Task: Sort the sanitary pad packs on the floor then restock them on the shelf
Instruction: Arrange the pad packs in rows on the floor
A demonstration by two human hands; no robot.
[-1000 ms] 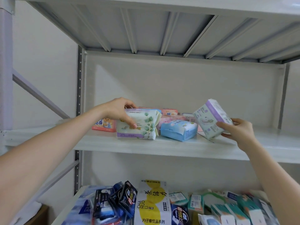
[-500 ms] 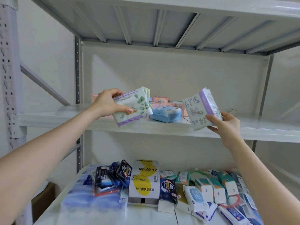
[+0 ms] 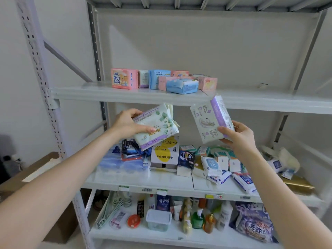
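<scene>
Left hand (image 3: 125, 123) gripping leaf-print pack (image 3: 158, 126), right hand (image 3: 239, 136) gripping purple pack (image 3: 210, 119), other packs (image 3: 182, 85) on upper shelf (image 3: 89, 94)

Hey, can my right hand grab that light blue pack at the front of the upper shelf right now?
Probably not as is: the right hand is full, gripping a purple pack. The blue pack lies at the front edge of the shelf, with nothing before it.

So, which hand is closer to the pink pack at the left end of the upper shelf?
Left. The left hand is below the pink pack, almost straight under it; the right hand is also below, but far off to its right.
</scene>
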